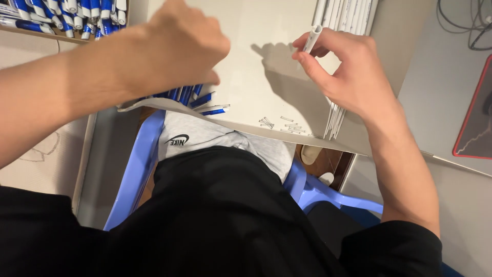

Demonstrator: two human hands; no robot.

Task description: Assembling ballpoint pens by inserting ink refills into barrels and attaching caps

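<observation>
A pale sheet of board (266, 77) lay across the seated person's lap above the blue plastic chair (138, 169), serving as a work surface; it looked thin and a little bendy, sagging at its near edge. Along its right side lay a row of white pen tubes (344, 20), and at its left edge a cluster of blue-and-white pen parts (197, 100) poked out from under the left hand (179, 48). More of the same blue-and-white pieces filled a box (66, 18) at the upper left. The left hand was curled, knuckles up, pressed down among those parts; whether it actually gripped one I could not tell, since the fingers were hidden beneath it. The right hand (343, 72) was partly closed, thumb and forefinger pinching one white tube (312, 38) near its upper end, the other fingers loosely bent. Such a tube seemed light, stiff and smooth, best held mid-barrel in a fingertip pinch. Smallest of all, a few tiny springs (289, 125) lay scattered near the board's front edge, easily lost or flicked away.
</observation>
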